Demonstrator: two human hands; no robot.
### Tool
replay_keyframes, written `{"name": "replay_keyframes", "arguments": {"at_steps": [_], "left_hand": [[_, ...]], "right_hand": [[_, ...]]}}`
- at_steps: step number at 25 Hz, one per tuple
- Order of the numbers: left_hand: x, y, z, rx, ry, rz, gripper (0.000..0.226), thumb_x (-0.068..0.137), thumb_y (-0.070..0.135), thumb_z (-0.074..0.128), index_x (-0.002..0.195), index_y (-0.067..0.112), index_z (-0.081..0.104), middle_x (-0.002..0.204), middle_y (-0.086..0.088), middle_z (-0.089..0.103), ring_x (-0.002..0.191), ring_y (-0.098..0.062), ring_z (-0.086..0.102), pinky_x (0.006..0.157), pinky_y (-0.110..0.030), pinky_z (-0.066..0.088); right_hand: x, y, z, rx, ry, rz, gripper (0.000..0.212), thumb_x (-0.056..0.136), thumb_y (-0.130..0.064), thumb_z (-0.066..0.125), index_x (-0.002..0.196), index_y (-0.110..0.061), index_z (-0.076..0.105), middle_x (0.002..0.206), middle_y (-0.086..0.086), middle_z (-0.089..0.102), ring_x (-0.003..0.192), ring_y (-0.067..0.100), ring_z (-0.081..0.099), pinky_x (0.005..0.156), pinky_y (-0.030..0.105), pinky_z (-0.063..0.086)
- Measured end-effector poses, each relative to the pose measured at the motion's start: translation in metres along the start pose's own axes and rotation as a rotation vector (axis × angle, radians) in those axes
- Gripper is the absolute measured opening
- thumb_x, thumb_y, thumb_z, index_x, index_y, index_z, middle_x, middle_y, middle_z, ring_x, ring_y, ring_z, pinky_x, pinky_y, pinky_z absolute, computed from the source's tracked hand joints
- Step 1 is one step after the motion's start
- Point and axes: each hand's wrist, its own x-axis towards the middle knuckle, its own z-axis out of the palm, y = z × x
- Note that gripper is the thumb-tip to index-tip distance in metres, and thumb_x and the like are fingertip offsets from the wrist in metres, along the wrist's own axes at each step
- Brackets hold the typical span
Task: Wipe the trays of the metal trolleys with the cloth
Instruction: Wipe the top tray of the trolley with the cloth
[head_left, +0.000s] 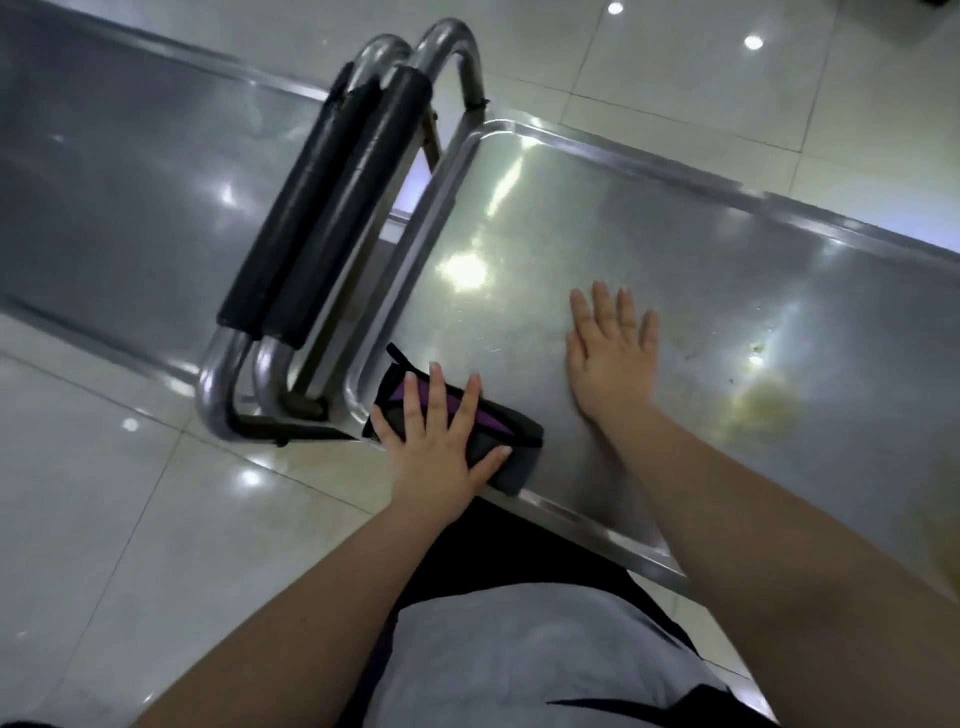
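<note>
L hand (434, 441) lies flat on the cloth (514, 431), fingers straight and spread, pressing down rather than curling round it; thumb rests across the cloth's near-right end. R hand (613, 358) is palm-down on bare metal of the tray (675, 234), fingers straight and close together, gripping nothing; it sits just right of the cloth, not touching it.

Cloth is folded into a narrow oblong, dark grey/black w/ purple panels. It sits at the tray's rounded near-left corner; its long axis runs diagonally, from that corner twd the lower right, roughly along the near rim. Its upper-left end pokes out past the L fingertips, w/ a thin black tab at the tip; the other end lies by the near rim.

The tray has a raised rim and stretches away to the right edge of view; a yellowish stain (758, 410) marks it right of the R hand, well apart from the cloth. A second tray (130, 182) extends to the upper left. Between the two, bent tube handles (353, 208) w/ black foam grips stand side by side, nearly touching. Glossy pale tiled floor (104, 493) below; grey shirt (519, 649) at bottom.
</note>
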Motion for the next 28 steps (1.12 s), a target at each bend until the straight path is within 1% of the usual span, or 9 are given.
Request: {"name": "replay_keyframes", "arguments": {"at_steps": [2,4,8,10,14,18,21,26,28], "left_hand": [[0.006,-0.028,0.0,0.022,-0.027,-0.015,0.088,0.079,0.085,-0.005,0.152,0.037,-0.017,0.163,-0.01,-0.012,0.148,-0.037,-0.01,0.107,-0.075,0.0],[0.012,-0.036,-0.002,0.007,-0.036,-0.005,0.087,0.078,0.085,-0.008,0.15,0.038,-0.023,0.163,-0.011,-0.014,0.147,-0.038,-0.014,0.106,-0.076,-0.001],[0.041,-0.03,-0.009,-0.003,-0.023,0.063,0.087,0.081,0.084,0.002,0.152,0.036,-0.012,0.163,-0.015,-0.008,0.147,-0.043,-0.008,0.103,-0.078,-0.001],[0.085,-0.021,-0.018,-0.039,-0.01,0.096,0.089,0.079,0.084,0.002,0.153,0.037,-0.011,0.162,-0.014,-0.015,0.146,-0.041,-0.013,0.102,-0.078,-0.007],[0.203,0.022,-0.045,-0.102,0.042,0.099,0.089,0.079,0.085,0.006,0.152,0.038,-0.011,0.162,-0.013,-0.013,0.147,-0.04,-0.013,0.1,-0.077,-0.012],[0.269,0.055,-0.068,-0.108,-0.018,0.109,0.088,0.081,0.085,0.009,0.152,0.038,-0.014,0.162,-0.012,-0.018,0.146,-0.039,-0.017,0.102,-0.079,-0.008],[0.232,0.043,-0.059,-0.141,0.001,0.122,0.084,0.082,0.082,0.006,0.152,0.038,-0.013,0.163,-0.012,-0.012,0.148,-0.038,-0.014,0.104,-0.078,-0.005],[0.069,-0.006,-0.015,-0.092,-0.019,0.215,0.084,0.084,0.08,0.004,0.155,0.035,-0.007,0.163,-0.015,-0.011,0.147,-0.041,-0.011,0.104,-0.077,-0.005],[0.041,-0.014,-0.006,-0.033,-0.04,0.245,0.085,0.085,0.079,0.006,0.155,0.031,0.0,0.162,-0.018,-0.007,0.147,-0.044,-0.007,0.104,-0.078,-0.004]], "right_hand": [[0.001,0.0,0.002,-0.018,0.014,0.016,0.06,0.096,-0.046,0.006,0.155,-0.033,0.01,0.163,-0.005,0.005,0.15,0.022,-0.001,0.119,0.046,-0.008],[0.001,-0.006,0.004,-0.029,0.019,0.03,0.062,0.095,-0.046,0.002,0.155,-0.032,0.009,0.163,-0.005,0.003,0.15,0.022,-0.003,0.119,0.045,-0.009],[-0.001,-0.009,0.001,-0.031,0.008,0.051,0.062,0.095,-0.043,0.002,0.156,-0.029,0.008,0.163,-0.001,0.004,0.15,0.025,-0.002,0.119,0.05,-0.005],[-0.001,-0.011,0.001,-0.039,0.012,0.059,0.063,0.095,-0.043,0.002,0.156,-0.028,0.01,0.163,0.0,0.005,0.15,0.027,-0.001,0.119,0.051,-0.004],[0.0,-0.012,0.0,-0.036,0.017,0.052,0.06,0.097,-0.042,0.009,0.155,-0.028,0.014,0.163,0.0,0.009,0.15,0.027,0.004,0.119,0.052,-0.002],[-0.002,-0.007,0.003,-0.075,0.01,0.058,0.057,0.098,-0.043,0.003,0.154,-0.033,-0.003,0.162,-0.006,-0.007,0.15,0.022,-0.009,0.119,0.049,-0.007],[-0.002,-0.007,0.002,-0.052,0.013,0.062,0.057,0.098,-0.044,0.004,0.153,-0.034,-0.003,0.16,-0.009,-0.011,0.149,0.018,-0.011,0.119,0.046,-0.01],[-0.002,-0.006,-0.001,-0.054,0.006,0.053,0.059,0.097,-0.044,0.005,0.155,-0.031,0.001,0.161,-0.007,-0.007,0.149,0.02,-0.009,0.119,0.045,-0.012],[-0.002,-0.007,-0.002,-0.051,-0.011,0.048,0.058,0.099,-0.044,0.008,0.155,-0.03,0.001,0.161,-0.006,-0.007,0.149,0.02,-0.01,0.119,0.044,-0.012]]}}
